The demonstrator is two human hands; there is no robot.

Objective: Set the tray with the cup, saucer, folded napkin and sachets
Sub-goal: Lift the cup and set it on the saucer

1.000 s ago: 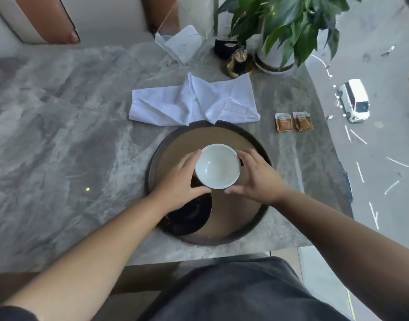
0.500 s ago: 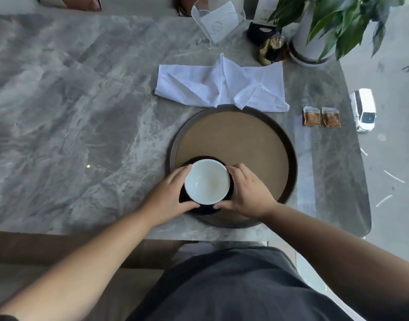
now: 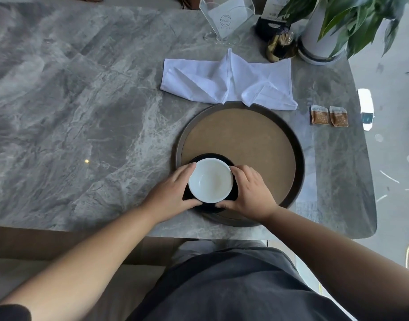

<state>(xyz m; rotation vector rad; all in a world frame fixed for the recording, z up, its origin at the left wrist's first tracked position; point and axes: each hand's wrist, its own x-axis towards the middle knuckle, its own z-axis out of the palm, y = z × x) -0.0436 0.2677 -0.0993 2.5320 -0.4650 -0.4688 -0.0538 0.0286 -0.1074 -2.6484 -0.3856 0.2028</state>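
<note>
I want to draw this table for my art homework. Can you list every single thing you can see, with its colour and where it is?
table: one, grey marble, under everything
tray: one, round, brown with a dark rim, near edge of the table
saucer: one, black, on the near left part of the tray
cup: one, white, empty, on the saucer
napkin: one, white, rumpled, on the table beyond the tray
sachets: two, brown, side by side, right of the tray
clear stand: one, see-through, far edge
gold holder: one, gold and black, beside the plant
plant pot: one, white, green leaves, far right
left hand: on the cup's left side
right hand: on the cup's right side
</note>
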